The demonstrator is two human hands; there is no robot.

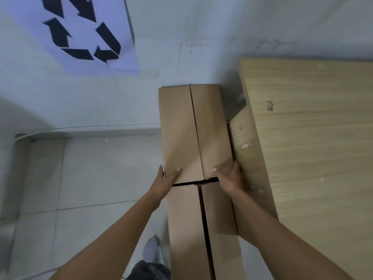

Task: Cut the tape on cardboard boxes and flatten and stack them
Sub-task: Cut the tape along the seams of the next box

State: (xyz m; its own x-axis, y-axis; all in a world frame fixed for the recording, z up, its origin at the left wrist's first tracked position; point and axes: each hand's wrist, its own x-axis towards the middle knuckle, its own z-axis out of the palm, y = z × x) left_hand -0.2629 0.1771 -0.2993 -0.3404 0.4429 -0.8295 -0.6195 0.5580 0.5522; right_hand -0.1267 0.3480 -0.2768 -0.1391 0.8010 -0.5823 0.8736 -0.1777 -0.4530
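Note:
A flattened brown cardboard box (193, 134) hangs between the white wall and the wooden table, its flaps split by a long slit down the middle and a dark gap across it. My left hand (165, 178) grips its left edge, thumb lying on the front face. My right hand (230, 176) grips its right edge at the same height, thumb on the front. The lower flaps (185, 229) reach down toward the floor beside my leg.
A light wooden table (306, 138) fills the right side, its leg panel (248, 150) close against the box. A white wall carries a recycling-symbol poster (80, 35) at upper left. Pale tiled floor (80, 178) lies to the left, my foot (151, 247) on it.

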